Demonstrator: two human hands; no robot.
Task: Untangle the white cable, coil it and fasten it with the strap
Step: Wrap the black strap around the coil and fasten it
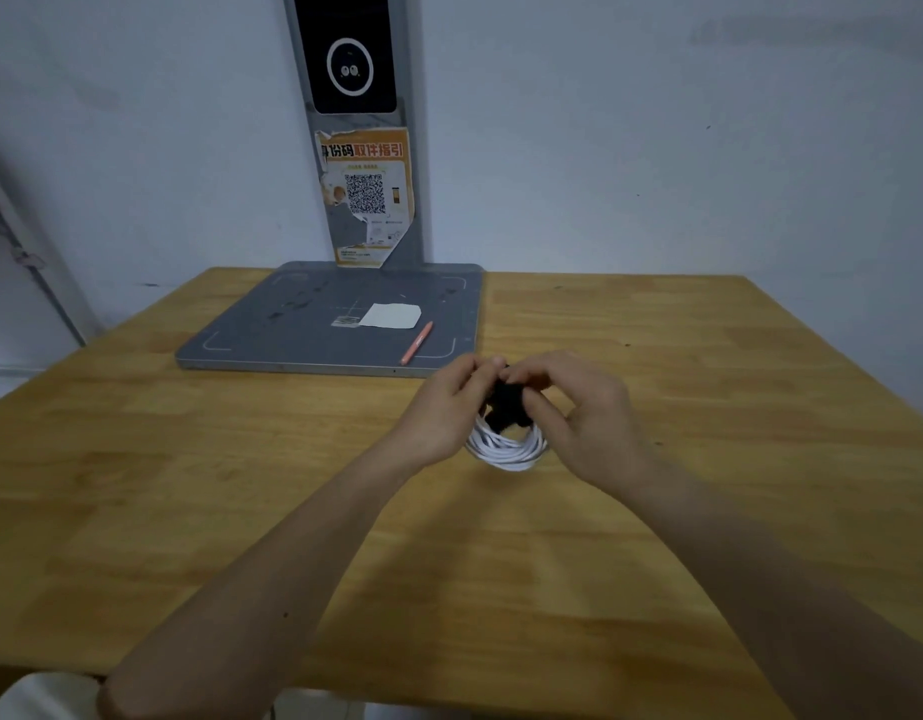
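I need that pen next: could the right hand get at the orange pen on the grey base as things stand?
Probably not yet: the right hand and left hand both grip the black strap on the white cable. The path to the orange pen looks free.

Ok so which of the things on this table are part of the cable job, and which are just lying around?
Part of the job:
- white cable, already coiled
- black strap, at the top of the coil
- left hand and right hand, both holding the strap and coil

Just lying about:
- grey scanner base
- white paper slip on the base
- orange pen on the base
- poster on the scanner's post
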